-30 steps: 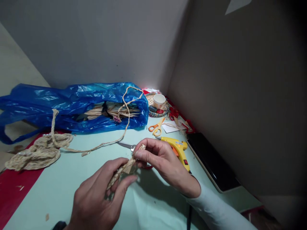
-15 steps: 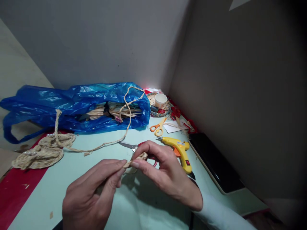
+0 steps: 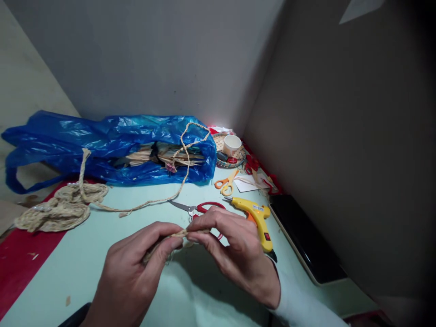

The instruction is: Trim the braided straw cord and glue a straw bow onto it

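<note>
Between my two hands is a braided straw cord (image 3: 181, 233), pale tan and mostly covered by fingers. My left hand (image 3: 139, 259) pinches it between thumb and forefinger, and more of the straw shows under the palm. From the other side my right hand (image 3: 231, 250) grips it with thumb and fingertips, close to the left fingertips. Just behind the right hand lie red-handled scissors (image 3: 207, 207), partly covered, blades pointing left. A yellow glue gun (image 3: 257, 215) rests right of that hand.
A blue plastic bag (image 3: 102, 131) with dried straw lies at the back. A twisted straw rope (image 3: 150, 202) trails from coiled straw pieces (image 3: 57, 213) at left. Orange-handled scissors (image 3: 228, 182), a woven basket (image 3: 220, 144) with a white cup (image 3: 232, 144), and a black tablet-like slab (image 3: 306, 236) stand right.
My hands have shifted their grip on the cord; the left wrist has turned, and the cord is now held flatter. More of the red scissor handle shows. The view has tilted slightly.
</note>
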`<state>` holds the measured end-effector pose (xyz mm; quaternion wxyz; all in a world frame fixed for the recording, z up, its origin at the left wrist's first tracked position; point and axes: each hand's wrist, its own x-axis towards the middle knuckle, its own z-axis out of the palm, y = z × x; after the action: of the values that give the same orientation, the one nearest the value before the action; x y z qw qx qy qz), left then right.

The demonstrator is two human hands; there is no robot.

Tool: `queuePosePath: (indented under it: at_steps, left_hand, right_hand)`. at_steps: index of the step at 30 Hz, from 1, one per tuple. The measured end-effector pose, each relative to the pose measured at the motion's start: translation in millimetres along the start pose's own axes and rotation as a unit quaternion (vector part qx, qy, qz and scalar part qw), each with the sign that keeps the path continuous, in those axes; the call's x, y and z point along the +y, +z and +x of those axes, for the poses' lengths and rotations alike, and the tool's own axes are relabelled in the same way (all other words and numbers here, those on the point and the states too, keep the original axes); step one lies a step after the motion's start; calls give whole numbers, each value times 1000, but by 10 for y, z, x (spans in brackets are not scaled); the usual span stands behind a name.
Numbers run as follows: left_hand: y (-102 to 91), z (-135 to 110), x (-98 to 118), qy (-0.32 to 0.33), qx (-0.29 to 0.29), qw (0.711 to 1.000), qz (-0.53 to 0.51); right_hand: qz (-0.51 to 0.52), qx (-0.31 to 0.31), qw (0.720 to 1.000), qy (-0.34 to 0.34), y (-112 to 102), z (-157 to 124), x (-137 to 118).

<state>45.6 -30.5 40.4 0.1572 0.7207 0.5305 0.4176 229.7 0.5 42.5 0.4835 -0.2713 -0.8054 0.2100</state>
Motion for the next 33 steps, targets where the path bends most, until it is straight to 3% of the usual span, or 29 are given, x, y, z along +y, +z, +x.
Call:
queuePosePath:
  at_steps: [3, 6, 14, 20, 22, 26, 33]
  left_hand:
    - [35, -84, 12, 52, 63, 995, 61]
    - [69, -150, 49, 39, 90, 990, 104]
    - [100, -188, 42, 52, 59, 989, 126]
    - [58, -112, 8, 78, 14, 996, 43]
    - [45, -72, 0, 52, 3, 999, 4]
    - [50, 4, -1, -73, -56, 991, -98]
    - [55, 5, 24, -241, -77, 922, -294]
  right_hand:
    - [18, 13, 1000, 2, 25, -11, 9]
    - [32, 6, 999, 22, 15, -2, 0]
    - [51, -26, 997, 60, -13, 16, -20]
    - [47, -38, 997, 58, -17, 8, 12]
    - [51, -53, 994, 83, -38, 16, 31]
    - [81, -76, 983, 143, -70, 36, 76]
    - [165, -61, 959, 220, -73, 42, 113]
